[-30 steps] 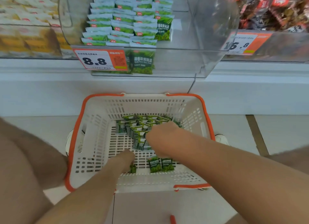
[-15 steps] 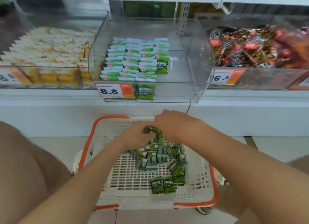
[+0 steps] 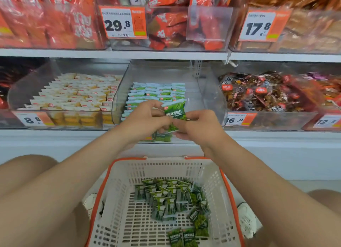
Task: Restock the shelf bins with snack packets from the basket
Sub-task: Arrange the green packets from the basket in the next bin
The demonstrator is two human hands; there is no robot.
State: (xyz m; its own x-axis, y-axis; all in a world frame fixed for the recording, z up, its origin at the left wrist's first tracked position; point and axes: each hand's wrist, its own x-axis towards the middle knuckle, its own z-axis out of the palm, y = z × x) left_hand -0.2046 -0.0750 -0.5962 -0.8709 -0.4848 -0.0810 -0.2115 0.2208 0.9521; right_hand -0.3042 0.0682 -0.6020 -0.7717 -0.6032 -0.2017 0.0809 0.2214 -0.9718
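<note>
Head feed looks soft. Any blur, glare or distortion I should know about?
Head view: even light, no hard shadows; red packets top left smeared; shelf edge looks nearly straight; faint sheen on the clear middle bin; green packet between left hand and right hand reads sharp.

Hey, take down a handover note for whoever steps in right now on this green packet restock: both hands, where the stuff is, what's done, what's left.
Left grip: pinches the held packets from the left side.
Right grip: pinches the same bunch from the right, in front of the middle bin.
Done: rows of green packets stand in the left part of that bin.
Left: set the held packets into the bin, then bring up the loose packets lying in the basket below.
</note>
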